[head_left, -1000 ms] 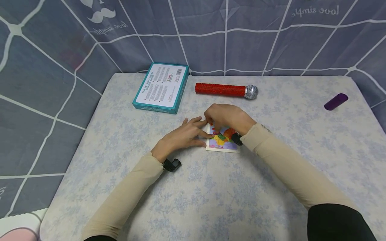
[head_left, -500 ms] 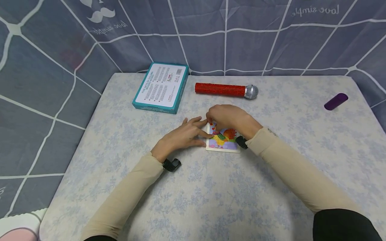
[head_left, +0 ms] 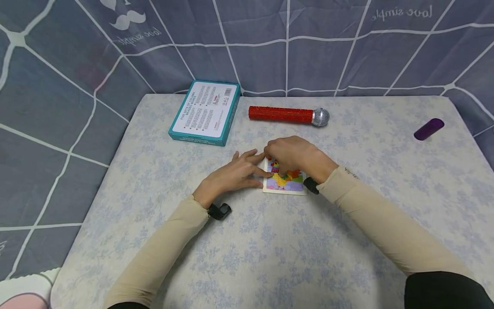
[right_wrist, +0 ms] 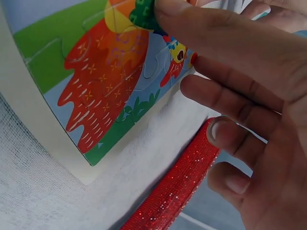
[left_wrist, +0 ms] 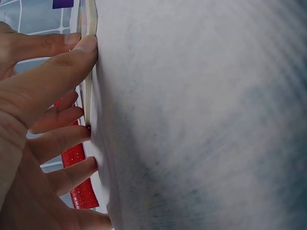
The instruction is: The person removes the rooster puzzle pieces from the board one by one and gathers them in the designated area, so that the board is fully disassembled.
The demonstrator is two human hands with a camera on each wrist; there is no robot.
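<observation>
A small framed jigsaw puzzle [head_left: 283, 183] with a colourful rooster lies flat on the table. My left hand [head_left: 235, 174] rests at its left side with fingers spread, and in the left wrist view the thumb [left_wrist: 72, 60] presses the frame's edge. Over the upper part of the puzzle is my right hand [head_left: 297, 154]; its thumb [right_wrist: 206, 24] touches the picture near the green wing, while the other fingers bend loosely past the top edge. The right wrist view shows the red tail [right_wrist: 103, 86] and the seams between pieces. My right hand covers the puzzle's upper right.
Behind the puzzle lies a red glittery microphone [head_left: 281, 114] with a silver head. A teal box [head_left: 206, 109] with a white printed panel is at the back left, and a purple cylinder [head_left: 429, 129] at the far right. A grey-blue curtain [head_left: 258, 64] hangs behind the table.
My right hand has shifted slightly right and toward me, its thumb now lower on the picture, uncovering the rooster's head. My left hand has stayed in place.
</observation>
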